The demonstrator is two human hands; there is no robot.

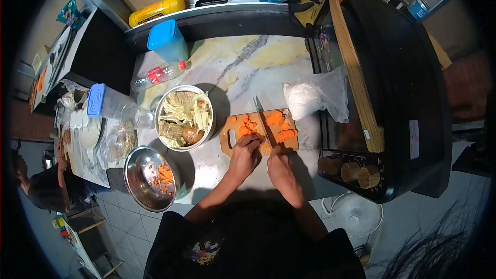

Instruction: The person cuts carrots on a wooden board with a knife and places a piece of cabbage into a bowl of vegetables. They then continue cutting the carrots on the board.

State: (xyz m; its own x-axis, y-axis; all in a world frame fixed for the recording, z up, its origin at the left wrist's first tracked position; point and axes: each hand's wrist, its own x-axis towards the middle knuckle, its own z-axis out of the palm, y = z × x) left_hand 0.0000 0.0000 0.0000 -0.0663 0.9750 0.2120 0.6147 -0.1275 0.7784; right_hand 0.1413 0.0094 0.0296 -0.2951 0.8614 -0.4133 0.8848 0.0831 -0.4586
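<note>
On the marbled counter lies a wooden cutting board (225,141) with sliced orange carrot (275,119) in several small heaps. My right hand (281,168) is closed round the handle of a knife (262,119), whose blade points away across the board. To its left, my left hand (245,157) rests at the board's front edge with fingers bent together near the blade; what they press on is too small to make out. A white pot (182,149) of cabbage leaves and a brown round item stands left of the board. Nearer me, a steel bowl (135,173) holds orange pieces.
A black oven (408,98) stands at the right, beside a plastic bag of white powder (305,98). Behind are a blue-lidded container (170,41) and a bottle (157,75). Another clear container (111,104) stands left. A person (49,188) is at far left.
</note>
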